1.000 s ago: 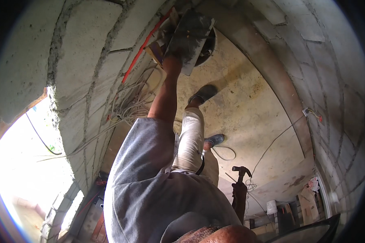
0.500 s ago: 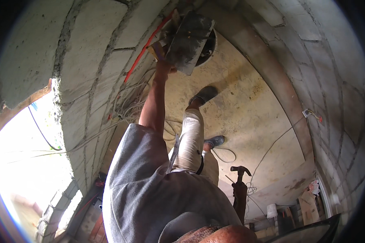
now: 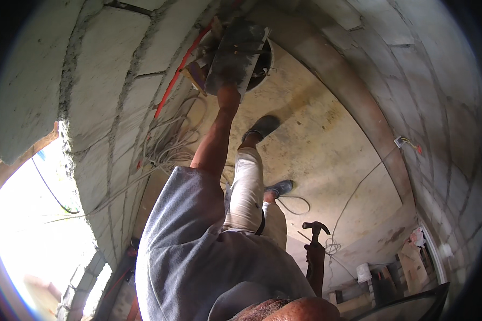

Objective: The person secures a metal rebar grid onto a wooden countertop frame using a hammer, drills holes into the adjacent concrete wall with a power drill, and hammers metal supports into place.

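Observation:
My left arm reaches far out to a dark, mortar-smeared board [image 3: 242, 40] lying across a round bucket [image 3: 269, 63]. My left hand [image 3: 228, 93] is over the board's near end; its fingers are lost in shadow against the dark surface. Beside it, left of the board, a purple-and-tan flat piece [image 3: 194, 75] leans at the bucket's side. Down at my right, my right hand [image 3: 315, 251] is closed round the handle of a claw hammer [image 3: 316, 229], its head upward. A thin rod [image 3: 304, 236] sticks out by the same hand.
A block wall [image 3: 112, 69] with a bright opening [image 3: 37, 230] rises at left, coiled cables [image 3: 168, 150] at its foot. A cable loop [image 3: 297, 204] lies near my shoes. Wires hang from a wall box [image 3: 398, 142] at right. Boards [image 3: 412, 262] stand at lower right.
My left hand has moved right, from beside the purple-and-tan piece to over the board's near end. The whole view has shifted slightly. The hammer stays in my right hand.

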A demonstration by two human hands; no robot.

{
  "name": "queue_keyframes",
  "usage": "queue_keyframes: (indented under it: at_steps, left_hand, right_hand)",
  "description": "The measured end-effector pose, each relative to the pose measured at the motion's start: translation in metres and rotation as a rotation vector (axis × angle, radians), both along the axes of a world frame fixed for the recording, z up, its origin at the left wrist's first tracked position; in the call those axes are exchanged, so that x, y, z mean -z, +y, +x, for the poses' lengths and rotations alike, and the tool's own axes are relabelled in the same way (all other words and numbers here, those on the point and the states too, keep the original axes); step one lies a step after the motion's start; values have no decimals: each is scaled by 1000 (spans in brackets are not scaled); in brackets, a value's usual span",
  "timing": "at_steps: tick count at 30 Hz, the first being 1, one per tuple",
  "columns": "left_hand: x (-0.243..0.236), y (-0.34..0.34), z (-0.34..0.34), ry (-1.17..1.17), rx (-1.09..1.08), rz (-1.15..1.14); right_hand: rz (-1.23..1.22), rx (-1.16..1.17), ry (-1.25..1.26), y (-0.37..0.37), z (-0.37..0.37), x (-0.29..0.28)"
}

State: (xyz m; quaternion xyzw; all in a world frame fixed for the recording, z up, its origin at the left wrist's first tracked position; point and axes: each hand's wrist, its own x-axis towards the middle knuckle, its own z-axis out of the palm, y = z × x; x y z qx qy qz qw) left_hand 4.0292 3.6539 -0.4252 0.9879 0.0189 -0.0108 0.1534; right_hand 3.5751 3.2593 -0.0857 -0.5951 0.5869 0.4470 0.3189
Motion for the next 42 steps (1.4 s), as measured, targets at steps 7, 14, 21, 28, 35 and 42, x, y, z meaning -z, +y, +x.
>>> queue_keyframes:
  at_steps: [7,14,21,28,35,42]
  left_hand:
    - [-1,0,-1,102,110,115]
    - [23,57,-1,-8,302,475]
    - [-34,20,-40,244,901,395]
    - [-282,-257,-142,1135,544,-754]
    - [-359,-474,-331,1377,1284,-303]
    - [-383,-591,-595,1314,1857,214]
  right_hand:
    - [-9,38,17,12,-18,-1]
    - [13,21,-23,26,-29,-10]
    - [-146,-273,-471,30,-164,15]
    - [-27,489,-220,55,-274,8]
    - [-177,1357,-284,151,-421,-2]
    - [-439,1749,-348,184,-486,-17]
